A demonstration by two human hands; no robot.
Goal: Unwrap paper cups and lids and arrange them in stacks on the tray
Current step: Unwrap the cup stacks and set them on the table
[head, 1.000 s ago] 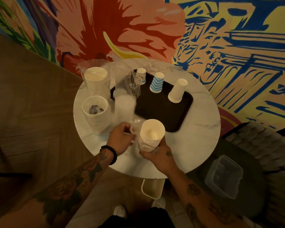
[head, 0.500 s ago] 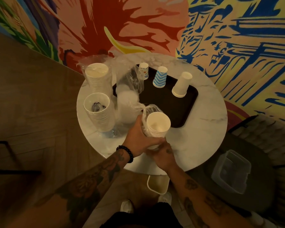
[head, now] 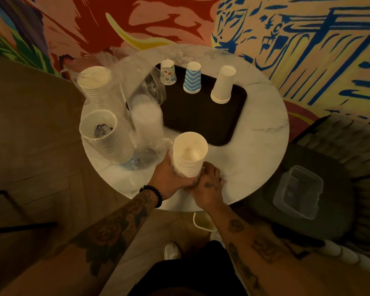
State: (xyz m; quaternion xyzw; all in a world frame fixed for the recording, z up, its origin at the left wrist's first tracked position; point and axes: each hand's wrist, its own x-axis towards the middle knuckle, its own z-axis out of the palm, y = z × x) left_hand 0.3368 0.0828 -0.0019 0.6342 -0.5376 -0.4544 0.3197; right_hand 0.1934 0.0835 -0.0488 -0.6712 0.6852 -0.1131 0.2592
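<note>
On the left, more wrapped cups (head: pixel 98 133) wait on the table (head: pixel 254 146). Our left hand (head: pixel 169 178) curls round the side of the cup stack (head: pixel 189 154), where the plastic wrap (head: pixel 175 168) is bunched low. Our right hand (head: pixel 209 184) grips the bottom. We should hold the cups snug and slide the wrap off slowly. The stack stands just in front of the tray (head: pixel 201 116).

Round white marble table (head: pixel 254 146), seen from above.
Carries a dark tray (head: pixel 201 120) toward the back; at left, standing in clear wrap, a back cup stack (head: pixel 94 86), a front cup stack (head: pixel 107 135), and lids (head: pixel 145 116) touching the tray's left edge.
</note>
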